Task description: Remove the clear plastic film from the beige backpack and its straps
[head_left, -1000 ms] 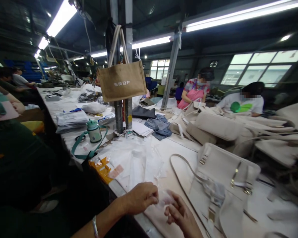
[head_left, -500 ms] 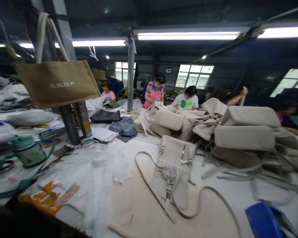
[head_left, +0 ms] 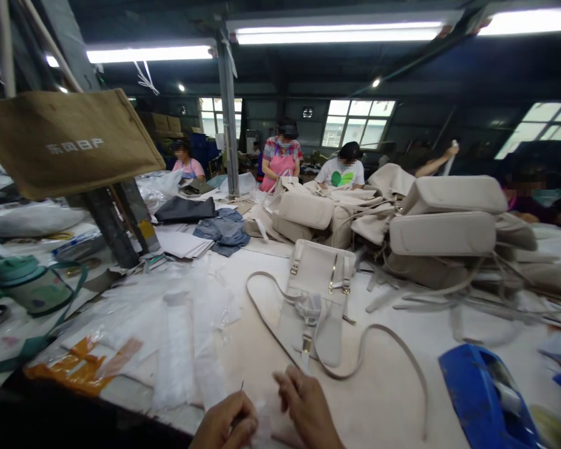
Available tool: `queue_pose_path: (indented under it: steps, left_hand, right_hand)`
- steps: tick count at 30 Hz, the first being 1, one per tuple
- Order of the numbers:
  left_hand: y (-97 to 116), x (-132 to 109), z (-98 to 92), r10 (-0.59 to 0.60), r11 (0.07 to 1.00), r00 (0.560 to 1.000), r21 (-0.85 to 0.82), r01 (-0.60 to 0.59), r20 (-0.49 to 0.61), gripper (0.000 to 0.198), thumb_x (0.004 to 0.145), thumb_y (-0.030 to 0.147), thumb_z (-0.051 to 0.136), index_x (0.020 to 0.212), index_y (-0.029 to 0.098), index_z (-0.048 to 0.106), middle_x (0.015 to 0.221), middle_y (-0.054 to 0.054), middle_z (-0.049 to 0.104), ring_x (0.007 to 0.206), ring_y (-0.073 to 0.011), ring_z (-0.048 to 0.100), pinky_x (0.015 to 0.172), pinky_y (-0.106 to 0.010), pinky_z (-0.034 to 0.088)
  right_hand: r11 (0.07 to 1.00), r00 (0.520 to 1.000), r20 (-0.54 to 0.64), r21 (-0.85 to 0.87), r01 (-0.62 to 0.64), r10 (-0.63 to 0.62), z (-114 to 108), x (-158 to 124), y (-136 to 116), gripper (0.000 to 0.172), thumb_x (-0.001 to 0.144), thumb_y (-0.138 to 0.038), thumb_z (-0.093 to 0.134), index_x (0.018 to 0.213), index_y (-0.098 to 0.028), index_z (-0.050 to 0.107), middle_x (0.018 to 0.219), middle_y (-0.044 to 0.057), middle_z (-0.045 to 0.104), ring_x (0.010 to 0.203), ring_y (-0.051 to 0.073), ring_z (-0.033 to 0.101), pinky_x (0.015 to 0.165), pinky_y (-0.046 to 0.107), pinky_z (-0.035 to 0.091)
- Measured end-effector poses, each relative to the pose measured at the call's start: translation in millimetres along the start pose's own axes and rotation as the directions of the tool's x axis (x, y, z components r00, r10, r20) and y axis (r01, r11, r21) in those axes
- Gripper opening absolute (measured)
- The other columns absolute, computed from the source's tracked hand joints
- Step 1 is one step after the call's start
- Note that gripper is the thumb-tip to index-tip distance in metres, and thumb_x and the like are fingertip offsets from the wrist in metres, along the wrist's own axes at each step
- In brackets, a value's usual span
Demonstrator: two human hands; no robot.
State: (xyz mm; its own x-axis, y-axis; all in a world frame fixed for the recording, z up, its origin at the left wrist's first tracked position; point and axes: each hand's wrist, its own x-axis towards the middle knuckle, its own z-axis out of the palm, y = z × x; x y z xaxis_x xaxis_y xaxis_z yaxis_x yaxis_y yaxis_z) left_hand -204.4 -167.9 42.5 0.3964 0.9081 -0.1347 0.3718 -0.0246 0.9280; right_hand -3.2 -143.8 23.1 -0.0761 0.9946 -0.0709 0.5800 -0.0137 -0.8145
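My left hand (head_left: 229, 421) is at the bottom centre of the head view, its fingers curled together over the table; a thin dark sliver shows by its fingertips, too small to name. To its right, my right hand (head_left: 306, 402) has its fingers partly spread, with nothing visible between them. Just beyond my hands lies a flat beige bag (head_left: 320, 268) with buckles and a zip, and its long strap (head_left: 374, 333) curves out to the right. Clear plastic (head_left: 172, 349) covers the table left of my hands.
Beige bags (head_left: 442, 234) are piled at the back right. A blue tape dispenser (head_left: 484, 393) sits at right front. On the left are a green bottle (head_left: 35, 290), a metal post (head_left: 112, 227) and a hanging brown bag (head_left: 75, 140). Several people work behind the table.
Both my hands have come into view at the bottom. The view has shifted, so the scene sits further left and higher, and more of the blue dispenser shows.
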Motion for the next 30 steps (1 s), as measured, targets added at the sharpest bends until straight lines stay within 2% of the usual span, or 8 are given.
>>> queue_pose_path:
  steps: [3, 6, 13, 15, 17, 20, 22, 30]
  left_hand:
    - [-4, -7, -6.8, 0.042, 0.999, 0.993, 0.024, -0.04, -0.108, 0.03, 0.09, 0.045, 0.046, 0.078, 0.02, 0.055, 0.075, 0.0, 0.057, 0.074, -0.0168, 0.054, 0.069, -0.026, 0.04]
    - [-4, -14, -12.5, 0.111, 0.992, 0.987, 0.064, -0.105, -0.116, 0.026, 0.092, 0.039, 0.045, 0.083, 0.02, 0.058, 0.082, -0.003, 0.061, 0.08, -0.0172, 0.057, 0.075, -0.026, 0.042]
    - [-4, -22, -17.3, 0.234, 0.96, 0.961, 0.191, -0.204, -0.148, 0.02, 0.094, 0.027, 0.045, 0.094, 0.021, 0.063, 0.092, -0.005, 0.066, 0.09, -0.017, 0.063, 0.081, -0.023, 0.045]
    - [-4, -23, -18.4, 0.262, 0.948, 0.952, 0.224, -0.224, -0.156, 0.019, 0.094, 0.026, 0.045, 0.093, 0.021, 0.063, 0.091, -0.004, 0.066, 0.089, -0.0164, 0.063, 0.079, -0.022, 0.046]
    - [-4, -24, -18.7, 0.274, 0.94, 0.947, 0.255, -0.226, -0.168, 0.018, 0.095, 0.026, 0.045, 0.093, 0.021, 0.062, 0.091, -0.004, 0.066, 0.088, -0.0159, 0.063, 0.078, -0.022, 0.046]
    - [-3, -25, -17.0, 0.284, 0.928, 0.94, 0.3, -0.22, -0.19, 0.016, 0.095, 0.023, 0.044, 0.093, 0.021, 0.06, 0.089, -0.004, 0.065, 0.086, -0.0154, 0.062, 0.078, -0.022, 0.047]
    - [-2, -25, -15.1, 0.29, 0.921, 0.935, 0.325, -0.215, -0.204, 0.015, 0.094, 0.021, 0.045, 0.093, 0.021, 0.06, 0.088, -0.003, 0.065, 0.085, -0.0154, 0.062, 0.078, -0.023, 0.047]
    - [8, -29, -13.5, 0.341, 0.902, 0.912, 0.352, -0.249, -0.229, 0.012, 0.095, 0.021, 0.047, 0.096, 0.023, 0.059, 0.092, -0.001, 0.067, 0.088, -0.0135, 0.063, 0.081, -0.022, 0.048]
  right_hand:
    - [0.934, 0.994, -0.096, -0.357, 0.016, -0.054, -20, 19, 19, 0.016, 0.094, -0.034, 0.044, 0.091, -0.021, 0.052, 0.09, 0.006, 0.064, 0.081, 0.021, 0.062, 0.068, 0.028, 0.039]
    - [0.86, 0.998, -0.02, -0.509, 0.038, -0.056, -24, 36, 36, 0.012, 0.086, -0.013, 0.049, 0.095, -0.019, 0.052, 0.109, 0.013, 0.059, 0.086, 0.024, 0.063, 0.065, 0.029, 0.038]
    - [0.912, 0.997, 0.074, -0.407, 0.06, -0.033, -31, 49, 36, 0.013, 0.077, -0.009, 0.052, 0.075, -0.021, 0.047, 0.08, 0.007, 0.06, 0.077, 0.024, 0.06, 0.066, 0.032, 0.038]
    - [0.969, 0.991, 0.131, -0.243, 0.055, -0.023, -37, 43, 24, 0.011, 0.083, -0.015, 0.049, 0.075, -0.022, 0.044, 0.068, 0.0, 0.054, 0.067, 0.019, 0.057, 0.062, 0.03, 0.04]
    - [0.986, 0.981, 0.188, 0.164, 0.008, -0.039, -41, 31, 7, 0.011, 0.09, -0.028, 0.047, 0.081, -0.022, 0.044, 0.066, -0.004, 0.048, 0.06, 0.015, 0.053, 0.059, 0.028, 0.042]
    - [0.725, 0.985, 0.152, 0.687, -0.046, -0.082, -42, 9, -22, 0.021, 0.09, -0.042, 0.053, 0.094, -0.021, 0.05, 0.073, -0.004, 0.048, 0.062, 0.012, 0.051, 0.062, 0.027, 0.044]
    - [0.656, 0.991, 0.095, 0.755, -0.012, -0.091, -39, -2, -36, 0.025, 0.088, -0.042, 0.059, 0.099, -0.02, 0.054, 0.078, -0.003, 0.053, 0.063, 0.012, 0.052, 0.063, 0.026, 0.044]
    - [0.624, 0.994, 0.034, 0.78, 0.041, -0.108, -28, -16, -55, 0.024, 0.086, -0.044, 0.063, 0.091, -0.02, 0.059, 0.071, -0.001, 0.059, 0.062, 0.012, 0.055, 0.062, 0.026, 0.045]
